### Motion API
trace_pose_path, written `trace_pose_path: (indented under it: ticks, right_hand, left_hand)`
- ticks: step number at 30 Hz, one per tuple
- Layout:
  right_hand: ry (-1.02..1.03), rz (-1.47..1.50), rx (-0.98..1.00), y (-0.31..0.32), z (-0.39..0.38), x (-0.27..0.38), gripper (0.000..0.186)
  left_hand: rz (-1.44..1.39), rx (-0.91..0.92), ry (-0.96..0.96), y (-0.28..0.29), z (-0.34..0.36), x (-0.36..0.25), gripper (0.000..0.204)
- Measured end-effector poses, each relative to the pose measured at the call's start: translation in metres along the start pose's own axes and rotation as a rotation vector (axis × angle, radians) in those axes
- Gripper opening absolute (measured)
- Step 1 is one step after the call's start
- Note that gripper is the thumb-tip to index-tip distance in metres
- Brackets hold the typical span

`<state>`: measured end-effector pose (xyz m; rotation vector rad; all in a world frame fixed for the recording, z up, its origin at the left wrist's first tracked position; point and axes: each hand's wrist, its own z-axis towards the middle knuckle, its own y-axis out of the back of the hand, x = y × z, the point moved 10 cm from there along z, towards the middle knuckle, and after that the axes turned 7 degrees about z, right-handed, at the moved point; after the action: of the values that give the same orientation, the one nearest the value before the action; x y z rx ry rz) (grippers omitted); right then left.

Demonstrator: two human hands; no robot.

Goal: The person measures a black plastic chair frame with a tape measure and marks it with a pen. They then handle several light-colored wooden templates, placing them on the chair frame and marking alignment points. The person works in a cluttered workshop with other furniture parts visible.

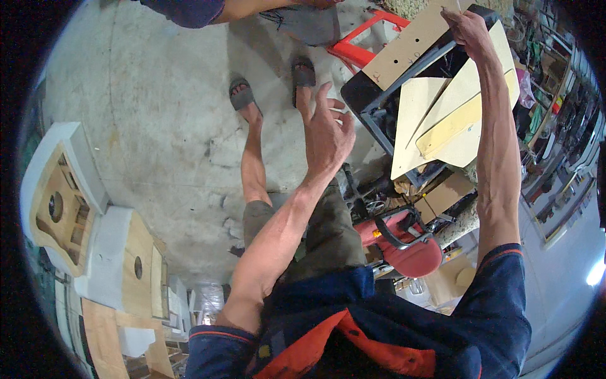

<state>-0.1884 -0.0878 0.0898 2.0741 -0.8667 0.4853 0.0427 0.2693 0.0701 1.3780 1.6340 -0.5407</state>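
Observation:
My right hand [468,33] is at the upper right, its fingers closed over the far end of a long brown board strip [404,52]. The strip has dark holes and pen marks and lies across a black frame [372,117]. Several pale yellow cut panels [451,120] overlap on that frame, beneath my right forearm. My left hand [332,134] is raised in the air left of the frame. Its fingers are bent and spread apart, with nothing in them, and it does not touch the board.
A red metal frame [356,50] stands behind the board. Below the panels is a red padded seat [413,252]. Wooden box shells with round holes [139,265] stand at the left. Another person's arm [246,9] enters at the top. Clutter [555,139] fills the right side.

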Motion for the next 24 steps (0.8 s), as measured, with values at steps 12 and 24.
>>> trace_pose_path:
  ticks: [12,24]
  right_hand:
    - [-0.057,0.002,-0.016,-0.002,-0.003,-0.005,0.028]
    - [-0.039,-0.043,-0.001,-0.014,-0.008,-0.009,0.027]
  left_hand:
    - [0.258,0.178,-0.137,-0.015,0.008,-0.039,0.058]
    - [0.025,0.11,-0.032,-0.01,0.011,-0.017,0.07]
